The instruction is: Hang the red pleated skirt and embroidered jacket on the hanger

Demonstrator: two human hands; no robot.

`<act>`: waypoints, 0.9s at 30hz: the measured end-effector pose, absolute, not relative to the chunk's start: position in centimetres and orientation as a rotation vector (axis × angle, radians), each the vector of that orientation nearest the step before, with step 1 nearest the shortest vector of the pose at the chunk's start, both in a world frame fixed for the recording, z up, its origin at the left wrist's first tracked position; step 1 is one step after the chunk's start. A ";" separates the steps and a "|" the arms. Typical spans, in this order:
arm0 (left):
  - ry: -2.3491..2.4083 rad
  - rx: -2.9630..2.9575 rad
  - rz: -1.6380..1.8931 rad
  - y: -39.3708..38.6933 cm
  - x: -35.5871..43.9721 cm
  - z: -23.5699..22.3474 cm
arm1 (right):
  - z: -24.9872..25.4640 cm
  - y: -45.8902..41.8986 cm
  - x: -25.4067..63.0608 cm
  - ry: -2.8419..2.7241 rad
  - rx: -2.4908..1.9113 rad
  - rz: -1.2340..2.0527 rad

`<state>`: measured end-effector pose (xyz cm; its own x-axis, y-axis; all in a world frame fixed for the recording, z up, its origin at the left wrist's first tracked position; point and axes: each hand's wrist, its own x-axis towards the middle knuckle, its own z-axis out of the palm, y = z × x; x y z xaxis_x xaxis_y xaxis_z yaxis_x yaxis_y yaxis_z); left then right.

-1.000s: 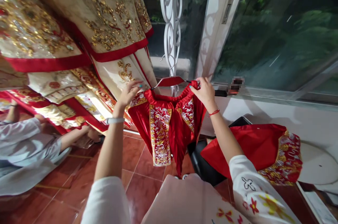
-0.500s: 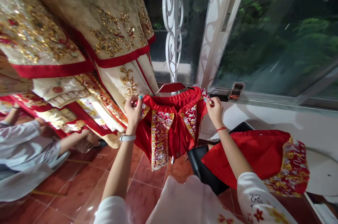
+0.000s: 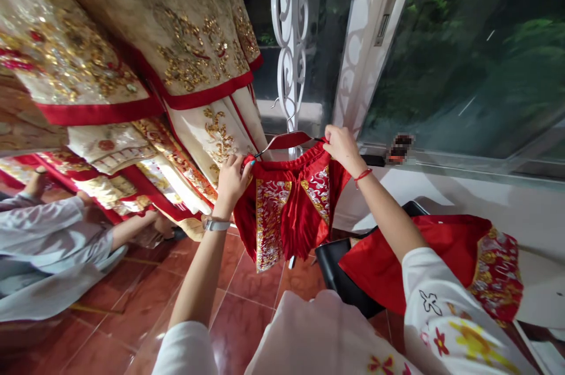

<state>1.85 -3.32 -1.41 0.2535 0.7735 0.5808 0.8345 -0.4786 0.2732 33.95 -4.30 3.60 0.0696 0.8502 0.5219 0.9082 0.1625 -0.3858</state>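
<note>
**Red skirt held on a hanger at a window**

Cream robes [image 3: 132,39] with gold embroidery and red hems fill the upper left; the window [image 3: 463,57] fills the upper right; a second red garment [image 3: 424,263] lies over a black chair [image 3: 339,275] at lower right; a co-worker [image 3: 48,245] in pale blue crouches at lower left on the red floor tiles [image 3: 132,316]; the red skirt [image 3: 291,210] hangs at centre from a red hanger [image 3: 286,139] hooked on a white scrolled post [image 3: 289,27]; the left hand [image 3: 232,178] is closed, pinching the waistband's left end; the right hand [image 3: 342,148] is closed on the waistband's right end, beside the hanger's tip.
</note>
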 end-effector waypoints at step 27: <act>-2.179 -2.724 -2.503 -16.2 13.5 -20.2 | -11.8 -13.9 25.8 -1.374 -1.254 0.976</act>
<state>13.53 -16.17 -20.16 0.1595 0.9856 0.0567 -0.0797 -0.0444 0.9958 25.79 -13.95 -11.76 0.0313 0.9887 0.1469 0.1867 0.1386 -0.9726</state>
